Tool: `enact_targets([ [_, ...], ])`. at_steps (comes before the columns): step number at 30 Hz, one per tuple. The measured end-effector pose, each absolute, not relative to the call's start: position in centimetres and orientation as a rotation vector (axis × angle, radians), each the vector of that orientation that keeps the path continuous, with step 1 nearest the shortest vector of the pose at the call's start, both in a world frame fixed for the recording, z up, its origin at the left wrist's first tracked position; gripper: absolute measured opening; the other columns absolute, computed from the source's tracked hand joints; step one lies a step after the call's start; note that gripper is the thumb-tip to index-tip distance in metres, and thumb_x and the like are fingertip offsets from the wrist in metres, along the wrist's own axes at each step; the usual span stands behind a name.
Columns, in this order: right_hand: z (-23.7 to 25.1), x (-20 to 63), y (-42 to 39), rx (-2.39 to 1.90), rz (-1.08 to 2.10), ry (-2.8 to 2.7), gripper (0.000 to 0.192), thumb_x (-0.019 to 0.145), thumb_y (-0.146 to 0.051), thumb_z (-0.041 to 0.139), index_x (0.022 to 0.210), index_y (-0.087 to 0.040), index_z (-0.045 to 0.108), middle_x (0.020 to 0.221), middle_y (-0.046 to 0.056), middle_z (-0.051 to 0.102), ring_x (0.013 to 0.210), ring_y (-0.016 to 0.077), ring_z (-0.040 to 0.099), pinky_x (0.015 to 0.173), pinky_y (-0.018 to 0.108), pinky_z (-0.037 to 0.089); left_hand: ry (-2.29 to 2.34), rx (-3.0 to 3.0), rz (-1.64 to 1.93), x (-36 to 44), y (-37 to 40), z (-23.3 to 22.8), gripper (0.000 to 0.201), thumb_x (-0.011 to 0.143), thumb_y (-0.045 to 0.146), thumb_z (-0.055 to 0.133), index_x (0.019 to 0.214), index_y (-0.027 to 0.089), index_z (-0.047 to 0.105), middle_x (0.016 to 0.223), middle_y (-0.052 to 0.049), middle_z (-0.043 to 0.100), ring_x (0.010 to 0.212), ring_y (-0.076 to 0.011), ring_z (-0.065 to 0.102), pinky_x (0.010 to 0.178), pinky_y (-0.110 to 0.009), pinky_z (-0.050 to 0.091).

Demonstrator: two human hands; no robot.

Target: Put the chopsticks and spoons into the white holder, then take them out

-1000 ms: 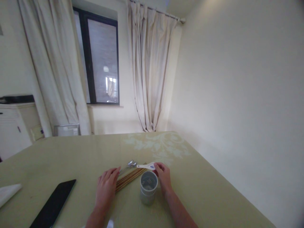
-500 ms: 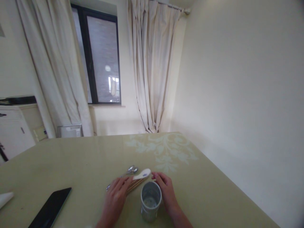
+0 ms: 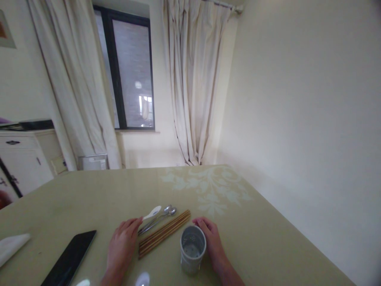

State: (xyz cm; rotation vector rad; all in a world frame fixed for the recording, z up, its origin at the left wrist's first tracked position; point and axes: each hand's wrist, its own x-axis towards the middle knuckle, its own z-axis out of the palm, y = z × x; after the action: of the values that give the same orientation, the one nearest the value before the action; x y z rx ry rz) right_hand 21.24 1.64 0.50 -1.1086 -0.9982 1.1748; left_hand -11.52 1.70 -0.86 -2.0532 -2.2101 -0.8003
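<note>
My left hand (image 3: 124,243) is closed on the handle end of a white spoon (image 3: 153,212), whose bowl points away to the right. Just beside it lie metal spoons (image 3: 167,210) with long thin handles, their lower ends near my fingers. A bundle of brown wooden chopsticks (image 3: 163,234) rests slantwise on the table, between the spoons and a grey metal cup (image 3: 193,248). The cup stands upright, and its inside looks bare. Against the cup's right side is my right hand (image 3: 210,236), fingers curled together with nothing visible in them; whether it touches the cup is unclear.
A black phone or tablet (image 3: 70,258) lies on the left of the green table (image 3: 119,190). Something white and flat (image 3: 13,246) is at the far left edge. Along the right, the table borders a plain wall (image 3: 297,119). Curtains (image 3: 195,79) hang beyond.
My left hand has moved left with the white spoon, from over the chopsticks to beside the metal spoons, uncovering the chopsticks. My right hand stays by the cup. The view has shifted slightly.
</note>
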Motion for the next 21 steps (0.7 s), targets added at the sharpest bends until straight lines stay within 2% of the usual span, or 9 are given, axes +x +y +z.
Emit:
enact_targets([
  [14, 1.42, 20.79, 1.42, -1.088, 1.215, -0.989, 0.063, 0.070, -0.079, 0.082, 0.078, -0.017, 0.078, 0.073, 0.004, 0.072, 0.070, 0.0219, 0.067, 0.065, 0.030, 0.052, -2.208, -2.053, -0.680, -11.44, 1.41, -0.34, 0.048, 0.100, 0.017, 0.041, 0.124, 0.029, 0.080, 0.127, -0.004, 0.080, 0.117, -0.0246, 0.070, 0.104, -0.035, 0.053],
  [21, 1.49, 20.73, 0.98, -1.101, 1.188, -1.012, 0.066, 0.074, -0.083, 0.076, 0.081, -0.017, 0.081, 0.082, 0.007, 0.076, 0.080, 0.0258, 0.072, 0.074, 0.034, 0.057, -2.204, -2.056, -0.662, -11.31, 1.45, -0.40, 0.049, 0.100, 0.015, 0.041, 0.125, 0.031, 0.080, 0.126, -0.003, 0.079, 0.118, -0.0241, 0.068, 0.106, -0.033, 0.050],
])
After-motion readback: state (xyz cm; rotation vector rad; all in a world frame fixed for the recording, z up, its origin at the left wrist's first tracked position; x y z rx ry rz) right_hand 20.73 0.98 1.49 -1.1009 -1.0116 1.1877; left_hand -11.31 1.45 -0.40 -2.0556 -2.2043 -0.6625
